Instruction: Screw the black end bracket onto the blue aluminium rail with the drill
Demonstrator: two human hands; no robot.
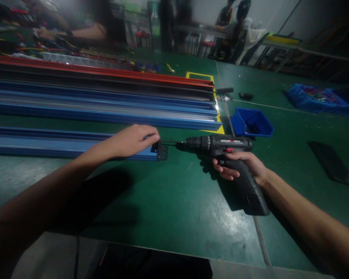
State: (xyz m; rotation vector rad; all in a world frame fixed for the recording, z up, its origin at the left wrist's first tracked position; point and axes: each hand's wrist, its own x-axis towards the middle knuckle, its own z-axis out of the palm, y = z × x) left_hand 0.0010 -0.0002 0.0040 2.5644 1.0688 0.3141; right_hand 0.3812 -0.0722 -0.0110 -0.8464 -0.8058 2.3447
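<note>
My right hand (235,164) is wrapped round the grip of a black cordless drill (227,144), which lies level and points left. Its long thin bit (171,142) reaches to a black end bracket (162,151) at the right end of a blue metal profile (61,144); whether it sits in a screw cannot be made out. My left hand (136,139) is closed over that end of the profile, thumb near the bit's tip.
Behind lie several long blue profiles (163,114), with a red one (104,70) at the back. A blue bin (251,123) with black parts stands beyond the drill. At right are a flat black object (333,162) and a blue tray (311,99). People are in the background.
</note>
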